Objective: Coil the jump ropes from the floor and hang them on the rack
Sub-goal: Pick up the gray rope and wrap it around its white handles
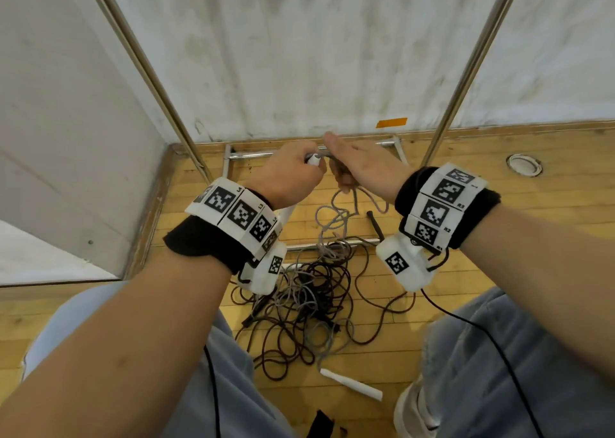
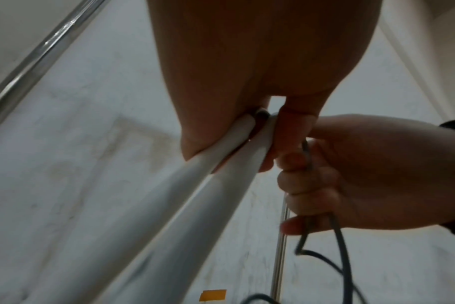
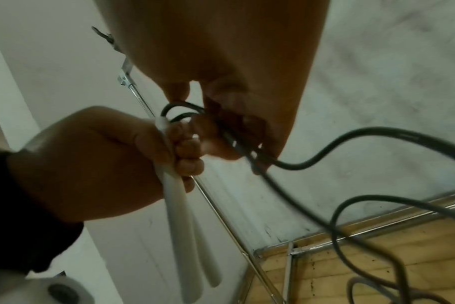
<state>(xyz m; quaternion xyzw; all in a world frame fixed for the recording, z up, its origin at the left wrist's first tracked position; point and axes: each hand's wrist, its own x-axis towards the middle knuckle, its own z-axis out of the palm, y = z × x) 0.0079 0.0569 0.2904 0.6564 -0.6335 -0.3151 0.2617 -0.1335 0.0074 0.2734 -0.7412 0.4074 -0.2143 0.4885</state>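
My left hand grips two white jump-rope handles side by side; in the head view only a white handle tip shows. Right beside it, my right hand holds loops of the grey rope, which hangs down to a tangled pile of grey and dark brown ropes on the wooden floor. The hands touch in front of the rack's lower bar. The rack's two slanted metal poles rise on either side.
A loose white handle lies on the floor between my knees. A black handle lies near the rack's front base bar. White walls close off the corner behind and left. A round floor fitting sits to the right.
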